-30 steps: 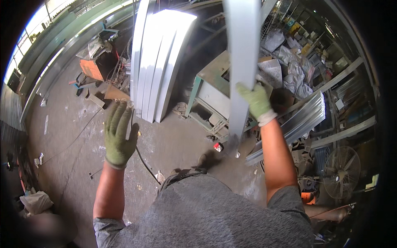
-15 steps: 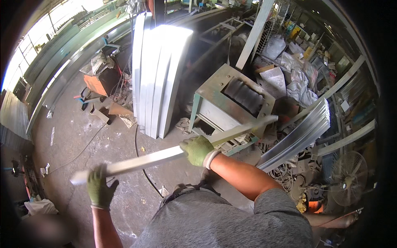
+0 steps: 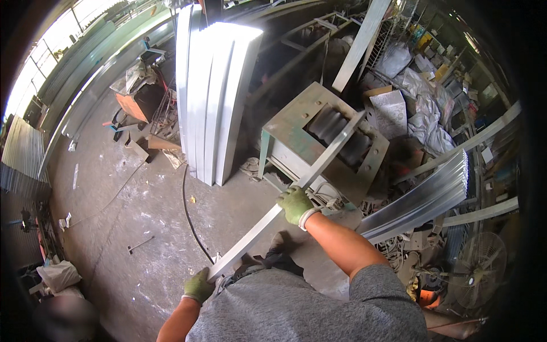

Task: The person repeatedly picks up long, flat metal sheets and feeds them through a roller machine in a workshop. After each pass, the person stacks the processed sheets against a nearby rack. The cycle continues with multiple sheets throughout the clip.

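Note:
A long, pale metal bar slants away from me toward the far right. Its near end is in my left hand, gloved in green, with the fingers closed round it close to my waist. Farther along, my right hand, in a matching glove, grips the bar about its middle. The far end reaches over a green-and-grey machine with dark ridged rollers set in its top. Whether the bar touches the rollers I cannot tell.
Tall shiny metal profiles stand upright left of the machine. A stack of curved profiles lies at right, near a standing fan. A black cable crosses the floor. A small T-shaped rod lies at left.
The bar has swung from nearly crosswise to a steep slant, its far end rising over the rollers. My left hand has come right and nearer; my right hand has shifted slightly right.

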